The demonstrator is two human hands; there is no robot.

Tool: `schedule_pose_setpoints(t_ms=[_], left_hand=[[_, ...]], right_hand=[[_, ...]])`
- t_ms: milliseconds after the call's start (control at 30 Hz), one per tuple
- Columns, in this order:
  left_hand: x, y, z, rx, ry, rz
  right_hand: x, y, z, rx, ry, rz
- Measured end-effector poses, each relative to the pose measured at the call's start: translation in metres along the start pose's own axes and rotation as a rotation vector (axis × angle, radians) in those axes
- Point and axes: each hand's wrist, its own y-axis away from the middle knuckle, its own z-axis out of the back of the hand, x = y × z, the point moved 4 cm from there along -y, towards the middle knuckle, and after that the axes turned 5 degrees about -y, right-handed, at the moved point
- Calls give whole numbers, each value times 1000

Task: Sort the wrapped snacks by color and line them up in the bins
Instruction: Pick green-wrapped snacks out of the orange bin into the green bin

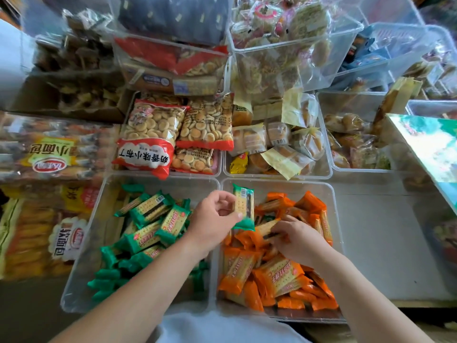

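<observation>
Two clear bins stand side by side in front of me. The left bin (99, 209) holds several green-wrapped cracker packs (150, 209). The right bin (333, 219) is filled with orange-wrapped packs (277, 273). My left hand (212, 219) pinches one green pack (244, 209) upright over the rim between the two bins. My right hand (299, 240) is down in the right bin, its fingers curled round a pack (268, 229) lying among the orange ones; the colour of that pack's wrapper is hard to tell.
Behind the two bins stand more clear bins: red bags of small round biscuits (153, 139), yellow-wrapped cakes (284, 142) and other pastries (351, 142). Large bread bags (54, 154) lie at the left. A glossy box (430, 149) juts in from the right.
</observation>
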Motion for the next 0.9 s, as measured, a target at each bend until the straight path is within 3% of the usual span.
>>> schedule_pose_setpoints(t_ms=[133,233,300,400,467,600,800,900], left_hand=[[14,12,18,-52,156,56],[24,17,45,-199,137,78],[30,20,65,-282,13,97],[39,26,80,-342,-367,86],[40,31,73,-332,-408,15],[35,38,49,-251,-317,-47],[16,36,29,-173,-419,-99],[6,34,22,-162,-522,-178]], right_hand=[[16,-1,-15,47,190,-19],[20,-6,-19,-8,168,-77],[24,-12,-20,-26,138,-106],[35,-16,-18,-28,122,-134],[38,-14,-14,-107,12,-133],[36,1,10,-379,-449,-216],[48,-5,22,-231,-753,-247],[39,1,25,-299,-876,-228]])
